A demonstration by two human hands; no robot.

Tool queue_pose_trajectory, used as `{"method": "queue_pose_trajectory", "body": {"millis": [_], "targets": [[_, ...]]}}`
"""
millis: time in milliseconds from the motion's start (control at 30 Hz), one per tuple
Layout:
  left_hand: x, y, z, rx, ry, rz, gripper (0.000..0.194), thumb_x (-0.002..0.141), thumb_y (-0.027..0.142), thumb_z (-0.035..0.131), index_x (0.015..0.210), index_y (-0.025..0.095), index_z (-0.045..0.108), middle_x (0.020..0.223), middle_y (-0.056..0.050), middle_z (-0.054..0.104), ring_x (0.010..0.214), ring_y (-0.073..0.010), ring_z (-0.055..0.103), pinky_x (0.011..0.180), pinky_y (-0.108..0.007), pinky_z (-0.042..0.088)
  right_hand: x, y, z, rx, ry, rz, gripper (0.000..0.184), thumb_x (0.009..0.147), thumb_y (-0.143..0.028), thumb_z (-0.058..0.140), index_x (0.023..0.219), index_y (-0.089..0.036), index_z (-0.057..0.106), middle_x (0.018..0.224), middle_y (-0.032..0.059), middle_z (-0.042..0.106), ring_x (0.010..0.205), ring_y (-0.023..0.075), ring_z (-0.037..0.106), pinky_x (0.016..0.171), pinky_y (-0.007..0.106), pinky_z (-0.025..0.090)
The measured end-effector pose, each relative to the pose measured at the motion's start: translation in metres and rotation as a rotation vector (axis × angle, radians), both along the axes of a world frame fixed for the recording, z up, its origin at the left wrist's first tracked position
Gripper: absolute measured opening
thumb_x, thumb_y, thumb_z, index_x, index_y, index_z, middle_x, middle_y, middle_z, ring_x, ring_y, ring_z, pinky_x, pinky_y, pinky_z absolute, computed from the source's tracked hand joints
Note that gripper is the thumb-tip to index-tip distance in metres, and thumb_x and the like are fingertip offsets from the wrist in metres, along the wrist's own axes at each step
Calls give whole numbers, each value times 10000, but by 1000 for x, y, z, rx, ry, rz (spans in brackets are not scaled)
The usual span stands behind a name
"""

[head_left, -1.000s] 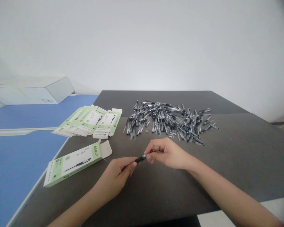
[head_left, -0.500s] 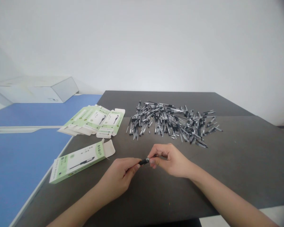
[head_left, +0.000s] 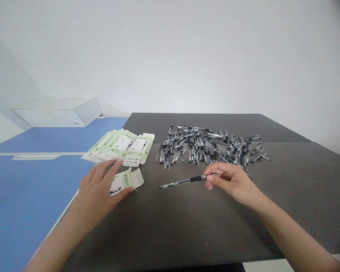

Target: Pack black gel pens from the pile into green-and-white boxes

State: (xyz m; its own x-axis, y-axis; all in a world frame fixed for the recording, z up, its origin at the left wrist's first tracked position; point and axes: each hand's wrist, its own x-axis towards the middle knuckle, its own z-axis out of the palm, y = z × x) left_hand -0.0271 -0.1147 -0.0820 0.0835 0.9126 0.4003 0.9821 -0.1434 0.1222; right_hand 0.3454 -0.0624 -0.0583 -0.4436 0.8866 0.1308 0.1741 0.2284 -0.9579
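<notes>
A person's right hand [head_left: 234, 183] pinches a gel pen [head_left: 184, 182] near one end, thumb and fingers [head_left: 215, 177] closed on the barrel just past its black grip band. Held this way, the pen's length stays free of the hand and reaches left toward the other hand. It appears lifted just off the dark table [head_left: 286, 215], though its height is hard to judge from this head-worn view.

The left hand [head_left: 98, 190] lies open over a green-and-white carton [head_left: 121, 182], fingers [head_left: 109, 166] spread, largely hiding it. Whether they grip the carton or merely cover it cannot be told. The carton's end flap stands open on the right, facing the pen, perhaps why it lies at this angle.

Farther off, a stack of flat cartons [head_left: 116, 145] rests near the table's left edge, and a loose pile of pens [head_left: 206, 145] spreads beyond the right hand. A blue surface [head_left: 31, 196] runs along the left.
</notes>
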Motion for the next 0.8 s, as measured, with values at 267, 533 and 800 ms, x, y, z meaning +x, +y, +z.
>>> {"method": "queue_pose_trajectory", "body": {"millis": [267, 533, 800], "targets": [[-37, -1, -31, -283, 93, 93, 662, 867, 526, 551, 1390, 120, 549, 1338, -218, 631, 1203, -455, 592, 967, -602, 438, -16, 9, 0, 76, -127, -62, 257, 877, -404, 669, 953, -160, 695, 691, 48, 726, 658, 175, 678, 629, 285, 508], [-8, -15, -10, -65, -52, -160, 721, 774, 558, 690, 1388, 216, 529, 1364, -140, 620, 1192, -356, 595, 982, -458, 471, -33, 1, 28, 256, -182, -38, 176, 910, -321, 613, 946, -182, 715, 688, 32, 709, 644, 162, 656, 617, 278, 499], [3, -18, -6, -46, -73, -149, 755, 764, 569, 708, 1386, 193, 503, 1353, -152, 597, 1151, -369, 611, 908, -445, 521, -8, -12, 61, 405, -56, -255, 109, 889, -318, 695, 892, -210, 713, 650, 16, 692, 579, 142, 648, 576, 253, 517]]}}
